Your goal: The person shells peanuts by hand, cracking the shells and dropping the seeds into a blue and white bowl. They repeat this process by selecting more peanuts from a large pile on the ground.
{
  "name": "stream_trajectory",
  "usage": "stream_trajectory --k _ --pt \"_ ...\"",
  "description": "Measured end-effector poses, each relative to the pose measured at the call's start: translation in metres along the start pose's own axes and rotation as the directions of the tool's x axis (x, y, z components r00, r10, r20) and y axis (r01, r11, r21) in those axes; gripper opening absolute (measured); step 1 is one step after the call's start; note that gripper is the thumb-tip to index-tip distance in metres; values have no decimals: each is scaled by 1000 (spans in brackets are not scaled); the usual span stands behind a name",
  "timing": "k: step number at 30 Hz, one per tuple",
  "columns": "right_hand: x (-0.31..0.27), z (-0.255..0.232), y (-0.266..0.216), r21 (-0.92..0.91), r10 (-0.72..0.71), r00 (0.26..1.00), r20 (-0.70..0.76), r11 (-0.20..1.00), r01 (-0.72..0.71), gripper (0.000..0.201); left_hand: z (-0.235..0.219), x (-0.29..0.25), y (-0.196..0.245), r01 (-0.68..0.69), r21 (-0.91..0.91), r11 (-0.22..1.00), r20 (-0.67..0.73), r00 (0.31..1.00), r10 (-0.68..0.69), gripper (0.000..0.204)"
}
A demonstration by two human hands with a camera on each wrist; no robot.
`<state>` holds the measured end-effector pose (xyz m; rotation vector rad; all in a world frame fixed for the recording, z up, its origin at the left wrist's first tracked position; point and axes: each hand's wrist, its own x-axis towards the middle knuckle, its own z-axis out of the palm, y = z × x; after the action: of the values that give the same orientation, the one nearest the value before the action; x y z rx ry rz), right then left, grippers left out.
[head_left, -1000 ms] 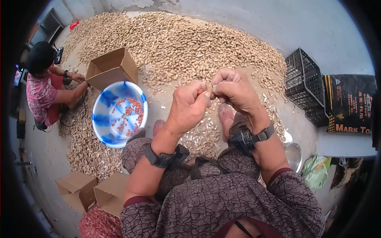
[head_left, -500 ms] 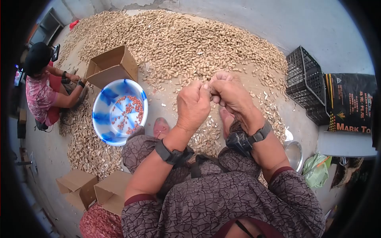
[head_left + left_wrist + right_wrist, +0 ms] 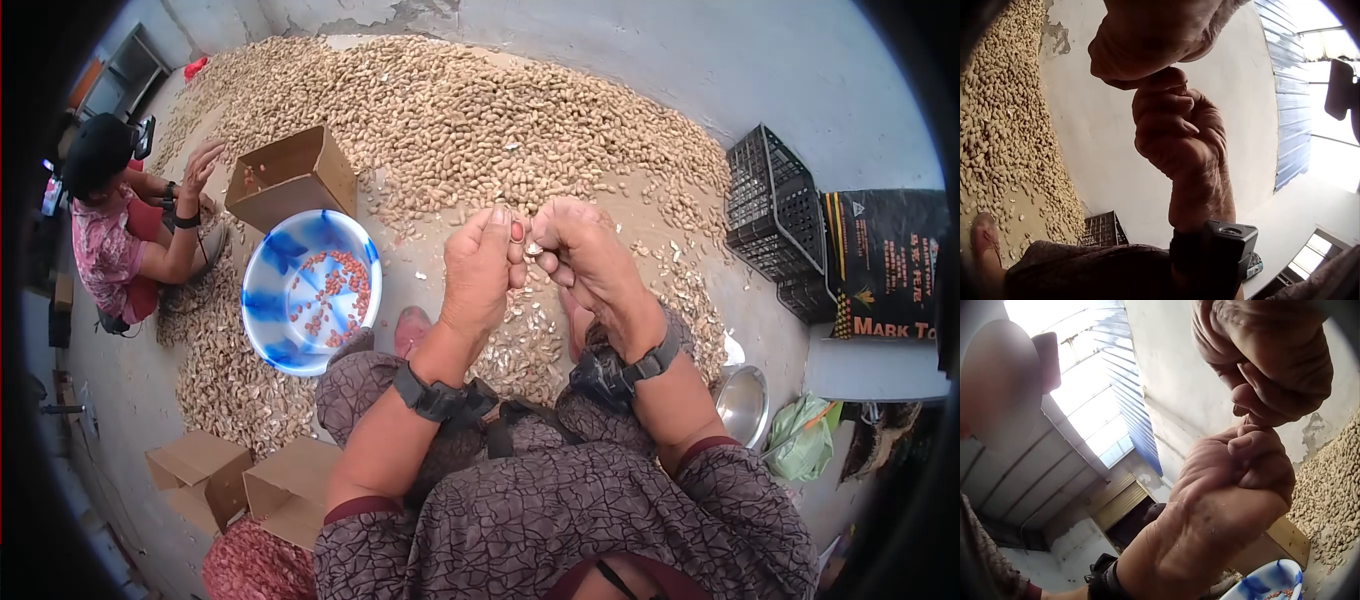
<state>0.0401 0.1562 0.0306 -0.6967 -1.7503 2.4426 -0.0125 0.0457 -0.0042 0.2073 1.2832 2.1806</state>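
Observation:
In the head view both hands meet in front of the body, above the feet. My left hand (image 3: 476, 272) holds a red peanut kernel (image 3: 517, 231) between thumb and curled fingers. Close beside it, my right hand (image 3: 594, 264) pinches a pale bit of peanut shell (image 3: 535, 248). The wrist views show the fingertips of both hands right against each other, largely covering what they hold. To the left stands a blue-and-white basin (image 3: 256, 305) with red peanut kernels (image 3: 338, 290) scattered on its bottom.
A big heap of unshelled peanuts (image 3: 450, 110) spreads along the wall. Cardboard box (image 3: 310, 185) stands behind the basin; empty shells (image 3: 225, 385) lie left. Black crates (image 3: 775, 210) and a metal bowl (image 3: 742, 405) are at right. Another person (image 3: 130, 220) sits at left.
My fingertips were pressed together around a peanut; now they have parted slightly, and the red kernel shows in the left hand. The other person has raised a hand by the box.

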Motion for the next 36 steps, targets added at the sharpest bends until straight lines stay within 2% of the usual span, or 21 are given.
stream_trajectory --k 1,3,5,7,9,11,13,16,18,22,24,29,30,31,33,36 --pt "-2 1 -1 27 -12 1000 -8 1000 13 6 0 0 1 -4 1 1000 1 1000 4 25" --pt "-5 1 -6 8 -24 1000 2 1000 24 8 -1 -1 4 79 -182 980 47 996 -71 25" --pt "-7 0 -8 -10 -34 999 10 999 34 11 -1 -4 7 97 -189 977 62 994 -87 25" --pt "-8 0 -9 -227 -216 975 -59 954 197 15 -1 -4 8 118 -198 973 79 991 -104 26" --pt "-12 0 -16 -216 -209 977 -33 956 197 17 -4 -3 5 153 -297 943 151 982 -112 27" --pt "-13 1 -17 -206 -201 979 -8 959 195 19 -2 -5 6 190 -260 947 166 975 -150 27" --pt "-12 2 -15 -58 -178 980 90 981 183 15 -1 -7 6 231 -222 947 180 965 -193 28" --pt "-8 -5 -8 -116 -191 974 123 972 205 15 -1 -7 6 280 -241 929 235 946 -224 28" --pt "-8 -5 -8 -139 -218 970 110 963 232 13 1 -8 8 285 -140 948 163 951 -262 30" --pt "-11 -2 -9 -143 -293 955 51 944 297 10 0 -10 10 256 -109 961 144 960 -239 29" --pt "-11 -2 -9 -156 -283 958 51 945 287 9 -3 -10 9 204 -94 975 254 951 -175 27" --pt "-10 -3 -12 -204 -269 961 67 939 277 10 -9 -11 11 167 -40 985 313 939 -146 25" --pt "-12 -1 -15 -136 -248 965 84 957 258 11 -10 -11 13 167 -25 986 341 928 -148 25" --pt "-13 0 -15 -67 -227 969 101 970 234 12 -11 -11 15 171 -26 985 337 929 -153 25" --pt "-12 -4 -15 -74 -209 970 123 973 219 13 -11 -14 21 215 -51 975 420 890 -175 19" --pt "-15 -5 -17 -125 -199 969 149 968 218 13 -8 -15 25 267 -64 962 417 883 -217 17"
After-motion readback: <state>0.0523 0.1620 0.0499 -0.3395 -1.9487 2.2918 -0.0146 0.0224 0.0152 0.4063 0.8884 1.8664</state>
